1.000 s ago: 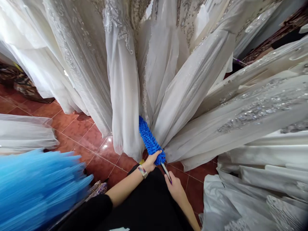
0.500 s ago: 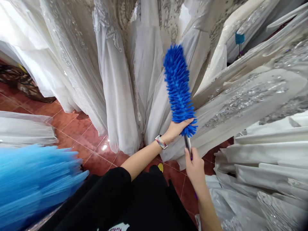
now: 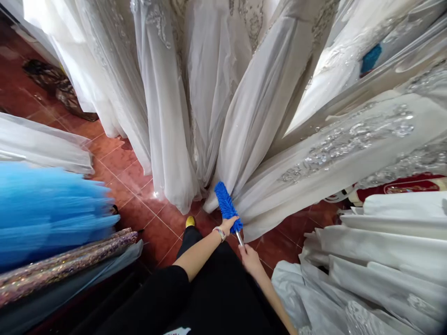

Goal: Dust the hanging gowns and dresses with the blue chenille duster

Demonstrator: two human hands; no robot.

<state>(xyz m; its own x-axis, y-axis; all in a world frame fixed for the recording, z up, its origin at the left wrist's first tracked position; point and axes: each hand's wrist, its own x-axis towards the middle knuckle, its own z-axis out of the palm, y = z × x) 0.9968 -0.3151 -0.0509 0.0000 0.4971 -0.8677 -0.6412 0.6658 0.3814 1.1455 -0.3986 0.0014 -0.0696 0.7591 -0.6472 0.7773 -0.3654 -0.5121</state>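
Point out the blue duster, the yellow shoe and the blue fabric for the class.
Blue duster (image 3: pixel 225 201): head view, on the middle of its fluffy part.
Yellow shoe (image 3: pixel 190 221): head view, on the part showing beyond the trouser leg.
Blue fabric (image 3: pixel 50 209): head view, on its middle layers.

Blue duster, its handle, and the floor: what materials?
Blue duster: likely microfibre or chenille, matte, from its soft shaggy tufts. Handle: polished metal or metallised plastic, silvery and shiny. Floor: likely glazed ceramic tile, glossy, given pale joints and a bright reflection.
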